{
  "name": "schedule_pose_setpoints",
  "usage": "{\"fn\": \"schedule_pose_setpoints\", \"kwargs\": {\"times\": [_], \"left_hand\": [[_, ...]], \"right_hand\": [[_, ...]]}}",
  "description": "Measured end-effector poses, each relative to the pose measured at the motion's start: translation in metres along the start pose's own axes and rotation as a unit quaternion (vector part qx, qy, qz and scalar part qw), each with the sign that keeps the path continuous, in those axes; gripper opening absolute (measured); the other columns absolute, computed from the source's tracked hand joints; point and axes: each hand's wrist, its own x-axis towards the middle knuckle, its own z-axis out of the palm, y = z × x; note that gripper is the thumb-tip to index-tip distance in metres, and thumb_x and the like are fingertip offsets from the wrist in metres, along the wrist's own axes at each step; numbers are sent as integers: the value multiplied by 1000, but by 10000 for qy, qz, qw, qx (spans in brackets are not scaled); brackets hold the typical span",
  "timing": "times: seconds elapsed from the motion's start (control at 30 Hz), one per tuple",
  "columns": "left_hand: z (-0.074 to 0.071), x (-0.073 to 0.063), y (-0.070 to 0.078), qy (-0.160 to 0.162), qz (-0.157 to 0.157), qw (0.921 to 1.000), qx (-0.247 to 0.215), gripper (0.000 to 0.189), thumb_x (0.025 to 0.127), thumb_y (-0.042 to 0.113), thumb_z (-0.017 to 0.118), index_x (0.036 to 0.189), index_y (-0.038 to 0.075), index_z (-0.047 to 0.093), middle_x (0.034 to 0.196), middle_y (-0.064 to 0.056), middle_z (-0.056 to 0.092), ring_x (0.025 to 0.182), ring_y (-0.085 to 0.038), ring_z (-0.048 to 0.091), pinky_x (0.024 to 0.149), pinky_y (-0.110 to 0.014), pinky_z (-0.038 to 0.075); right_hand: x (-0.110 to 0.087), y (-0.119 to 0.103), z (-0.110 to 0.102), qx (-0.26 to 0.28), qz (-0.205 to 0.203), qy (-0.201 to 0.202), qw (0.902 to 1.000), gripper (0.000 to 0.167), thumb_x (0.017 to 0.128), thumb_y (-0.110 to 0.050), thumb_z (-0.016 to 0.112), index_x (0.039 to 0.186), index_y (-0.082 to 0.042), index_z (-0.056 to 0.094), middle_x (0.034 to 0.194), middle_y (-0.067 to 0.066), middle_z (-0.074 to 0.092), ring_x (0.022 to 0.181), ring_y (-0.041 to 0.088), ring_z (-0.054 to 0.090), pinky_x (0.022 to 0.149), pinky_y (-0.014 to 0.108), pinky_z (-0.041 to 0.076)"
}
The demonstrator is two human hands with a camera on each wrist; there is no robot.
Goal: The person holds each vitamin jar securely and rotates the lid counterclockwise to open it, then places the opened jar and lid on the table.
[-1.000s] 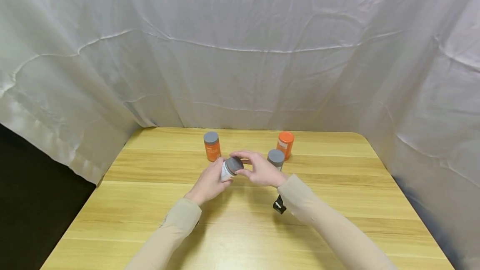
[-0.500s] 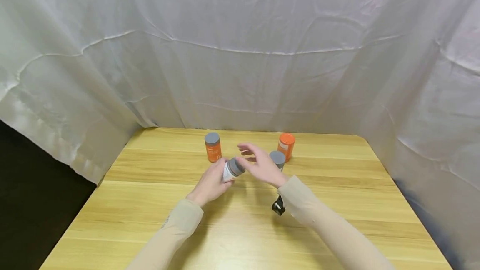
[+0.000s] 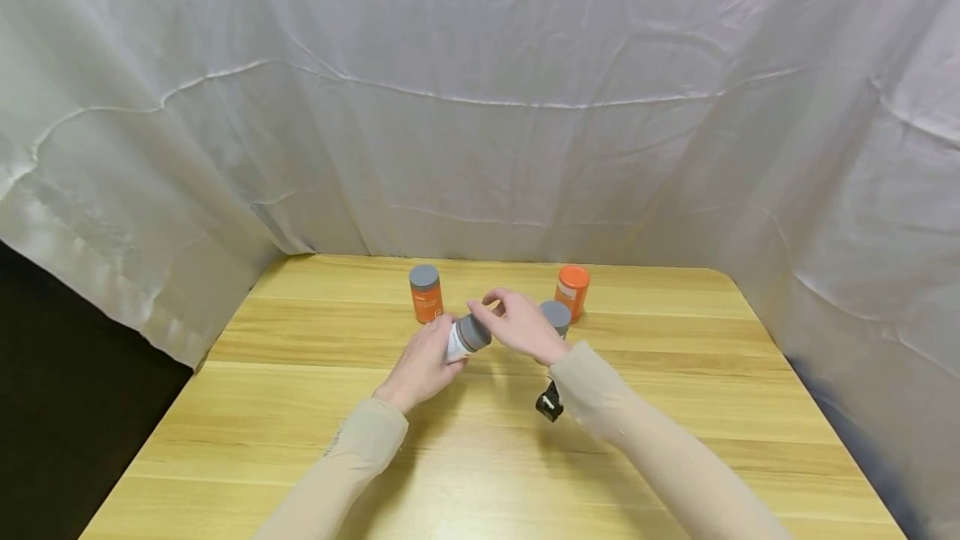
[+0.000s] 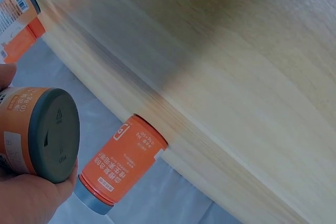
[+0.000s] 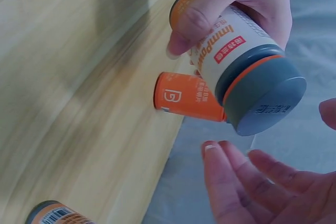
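Note:
My left hand (image 3: 420,365) grips a supplement bottle (image 3: 455,344) with a white and orange label, tilted so its grey lid (image 3: 474,332) points right. A thin orange band (image 5: 252,77) shows beneath the lid in the right wrist view. Beside the lid is my right hand (image 3: 519,327); in its wrist view the loosely bent fingers (image 5: 223,182) stand apart from the lid and hold nothing. The left wrist view shows the held bottle's dark base (image 4: 55,135). Just behind my left hand stands an orange bottle (image 3: 427,302) with a grey lid.
Behind my right wrist stands another grey-lidded bottle (image 3: 555,315), partly hidden. An orange bottle with an orange lid (image 3: 573,290) is just beyond it. All stand on a wooden table (image 3: 675,373), with a pale curtain (image 3: 480,173) at its back and sides.
A second ago my right hand had its fingers around the lid. They then spread off it, and have now drawn in closer together beside it. The left hand keeps its hold.

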Motion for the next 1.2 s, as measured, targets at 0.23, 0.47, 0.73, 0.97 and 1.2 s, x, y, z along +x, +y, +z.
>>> {"fn": "schedule_pose_setpoints", "kwargs": {"times": [0.23, 0.47, 0.73, 0.97, 1.2], "left_hand": [[0, 0, 0, 30, 29, 9999, 121, 52, 81, 8, 82, 124, 2, 54, 113, -11, 66, 101, -26, 61, 91, -44, 52], [-1, 0, 0, -94, -3, 9999, 125, 52, 83, 8, 81, 125, 2, 53, 116, -12, 65, 102, -27, 60, 92, -43, 52], [1, 1, -1, -62, 30, 9997, 221, 50, 83, 10, 81, 123, 2, 53, 112, -10, 65, 99, -25, 61, 89, -43, 53], [1, 1, 0, -29, 42, 9998, 201, 50, 83, 10, 82, 123, 2, 53, 111, -11, 65, 99, -26, 61, 89, -43, 53], [0, 0, 2, -97, 92, 9997, 196, 50, 83, 9, 81, 124, 3, 53, 113, -11, 65, 100, -26, 61, 89, -43, 53]], "right_hand": [[0, -6, -1, -285, 102, -177, 9994, 56, 98, -59, 51, 110, -7, 69, 91, 7, 73, 73, 16, 65, 61, 28, 50], [-2, -10, -1, -447, 121, -266, 9986, 55, 97, -58, 52, 110, -7, 70, 90, 8, 73, 73, 16, 65, 61, 28, 50], [-4, -7, 4, -415, 160, -241, 9987, 50, 97, -53, 56, 102, -7, 71, 82, 5, 69, 66, 16, 60, 56, 27, 47], [-3, -3, 6, -368, 101, -223, 9990, 45, 98, -49, 56, 100, -7, 73, 79, 3, 70, 62, 14, 59, 54, 27, 46], [-6, -4, 6, -459, -160, -196, 9986, 41, 99, -43, 58, 104, -6, 74, 86, 5, 73, 67, 13, 62, 57, 26, 49]]}}
